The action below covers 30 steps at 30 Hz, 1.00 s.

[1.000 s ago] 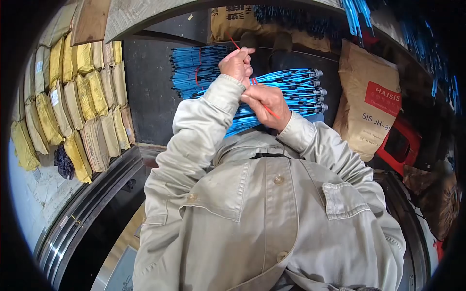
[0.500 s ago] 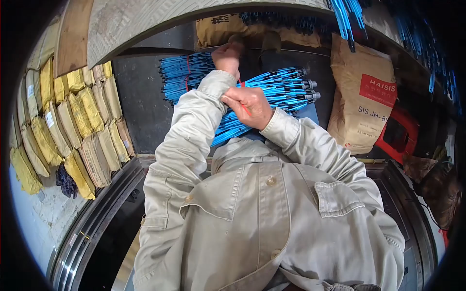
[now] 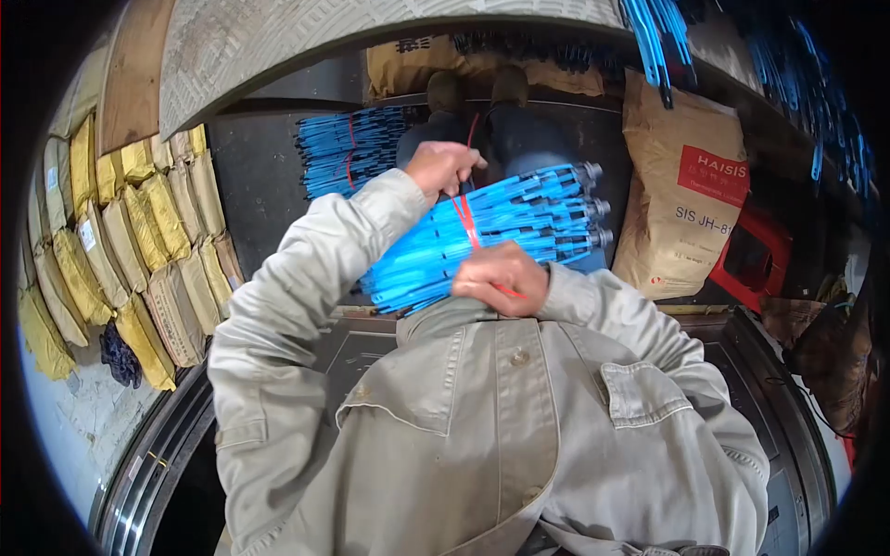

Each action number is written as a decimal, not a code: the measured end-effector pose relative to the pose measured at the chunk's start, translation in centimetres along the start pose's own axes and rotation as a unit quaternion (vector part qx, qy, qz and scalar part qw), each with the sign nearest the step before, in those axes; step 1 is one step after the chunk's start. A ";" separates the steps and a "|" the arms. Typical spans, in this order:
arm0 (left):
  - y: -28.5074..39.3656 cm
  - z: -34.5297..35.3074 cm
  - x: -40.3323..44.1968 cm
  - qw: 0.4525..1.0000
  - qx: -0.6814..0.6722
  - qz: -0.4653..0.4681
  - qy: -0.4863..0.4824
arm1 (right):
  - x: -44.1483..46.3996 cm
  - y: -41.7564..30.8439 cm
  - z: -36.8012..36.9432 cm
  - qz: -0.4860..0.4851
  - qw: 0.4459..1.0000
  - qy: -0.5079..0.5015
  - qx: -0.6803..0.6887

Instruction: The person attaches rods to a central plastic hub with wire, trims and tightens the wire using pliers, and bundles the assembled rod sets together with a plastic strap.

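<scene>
A thick bundle of thin blue strips (image 3: 528, 206) with dark marks and grey-black tips at its right end lies across my lap. A red string (image 3: 468, 221) goes around its middle. My left hand (image 3: 445, 170) is closed at the bundle's far side, pinching the string, with a loose end sticking up past the fingers. On the near side my right hand (image 3: 503, 278) is curled closed against the bundle, and red string shows beneath its fingers.
Another red-tied blue bundle (image 3: 348, 153) lies on the dark surface to the left. A brown paper sack (image 3: 681, 213) stands at right, near a red frame-like object (image 3: 765, 250). Yellow and tan packets (image 3: 139, 232) line the left. A grey curved ledge (image 3: 371, 37) overhangs, with blue strips (image 3: 660, 42) hanging nearby.
My hands have moved apart: the left is over the bundle's far edge, the right has come down closer to my body. The red string around the bundle now shows, and the bundle lies nearer me.
</scene>
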<state>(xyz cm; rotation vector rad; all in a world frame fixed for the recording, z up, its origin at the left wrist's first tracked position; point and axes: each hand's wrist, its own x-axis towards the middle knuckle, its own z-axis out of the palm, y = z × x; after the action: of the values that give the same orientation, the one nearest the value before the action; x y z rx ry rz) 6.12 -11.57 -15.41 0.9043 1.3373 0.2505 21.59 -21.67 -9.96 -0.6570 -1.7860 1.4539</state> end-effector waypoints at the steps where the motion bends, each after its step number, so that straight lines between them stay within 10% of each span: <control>1: -0.2 0.5 -1.2 0.998 -0.045 -0.026 -0.032 | -1.2 -0.6 -0.2 0.042 0.995 -0.050 0.077; 8: -3.7 3.2 -4.5 0.967 -0.234 -0.034 -0.099 | -3.6 -5.0 -1.5 0.111 0.974 -0.025 0.195; 14: -3.1 6.1 -8.4 0.928 -0.310 0.204 0.038 | 2.7 -6.6 -0.8 0.201 0.881 0.104 0.415; 30: -3.3 6.1 -9.5 0.937 -0.275 0.212 0.041 | 3.1 -5.3 -6.0 0.190 0.927 0.028 0.323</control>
<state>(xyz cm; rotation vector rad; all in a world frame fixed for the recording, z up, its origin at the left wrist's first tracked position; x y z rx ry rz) 8.03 -22.33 -11.01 0.6945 1.0469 0.9569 24.78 -16.91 -3.60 -0.6968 -1.0513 2.1158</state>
